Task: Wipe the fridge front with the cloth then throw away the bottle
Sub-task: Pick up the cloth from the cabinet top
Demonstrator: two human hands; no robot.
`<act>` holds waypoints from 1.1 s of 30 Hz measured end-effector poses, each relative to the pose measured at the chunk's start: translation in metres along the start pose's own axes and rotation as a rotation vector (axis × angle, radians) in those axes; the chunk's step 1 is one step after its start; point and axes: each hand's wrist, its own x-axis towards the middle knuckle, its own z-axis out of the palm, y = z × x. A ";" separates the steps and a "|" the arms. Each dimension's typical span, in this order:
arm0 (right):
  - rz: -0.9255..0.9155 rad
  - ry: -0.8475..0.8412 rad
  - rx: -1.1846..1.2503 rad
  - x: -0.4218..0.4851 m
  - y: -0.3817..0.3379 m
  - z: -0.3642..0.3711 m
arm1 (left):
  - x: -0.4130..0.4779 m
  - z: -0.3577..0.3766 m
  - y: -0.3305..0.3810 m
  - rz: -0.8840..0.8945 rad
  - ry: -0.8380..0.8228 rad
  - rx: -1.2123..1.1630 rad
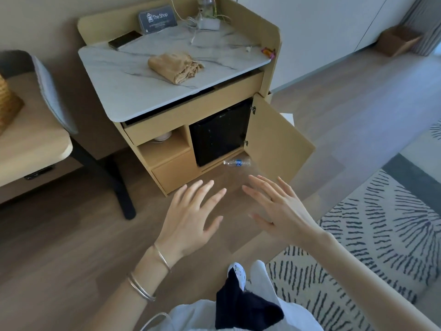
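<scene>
A small black fridge (pixel 219 132) sits inside the wooden cabinet, and the cabinet door (pixel 279 139) to its right stands swung open. A folded tan cloth (pixel 175 66) lies on the marble cabinet top (pixel 119 80). On the floor just in front of the fridge, an empty clear plastic bottle (pixel 237 162) with a blue label lies on its side. My left hand (pixel 191 216) and my right hand (pixel 276 209) hover over the wooden floor below the cabinet, fingers spread and holding nothing.
A phone (pixel 125 39), a sign (pixel 157 19), cables and a charger (pixel 208 23) sit on the cabinet top. A desk (pixel 31 149) and chair (pixel 52 91) stand at the left. A wooden bin (pixel 397 40) is at the far right wall, and a patterned rug (pixel 381 235) covers the floor at right.
</scene>
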 end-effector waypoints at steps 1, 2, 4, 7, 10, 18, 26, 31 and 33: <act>-0.011 -0.001 -0.005 0.011 0.009 -0.004 | 0.012 -0.001 -0.001 -0.014 0.005 0.004; -0.021 0.005 -0.007 0.021 0.016 -0.007 | 0.021 -0.001 -0.002 -0.028 0.011 0.010; -0.035 0.020 0.001 0.039 0.029 -0.012 | 0.038 -0.001 -0.005 -0.051 0.022 0.024; -0.037 0.033 0.023 0.061 0.044 -0.011 | 0.058 0.001 -0.011 -0.078 0.025 0.009; -0.016 0.015 0.049 0.079 0.057 -0.002 | 0.074 0.005 -0.021 -0.097 0.023 -0.005; -0.013 -0.064 0.024 0.151 0.080 0.020 | 0.127 0.014 -0.079 -0.090 0.006 0.002; -0.028 -0.021 0.030 0.263 0.080 0.010 | 0.195 -0.005 -0.169 -0.092 0.008 0.027; -0.013 -0.013 0.058 0.308 0.079 0.020 | 0.222 -0.007 -0.208 -0.097 -0.013 0.020; -0.016 -0.023 0.062 0.317 0.082 0.025 | 0.227 -0.004 -0.217 -0.106 -0.011 0.014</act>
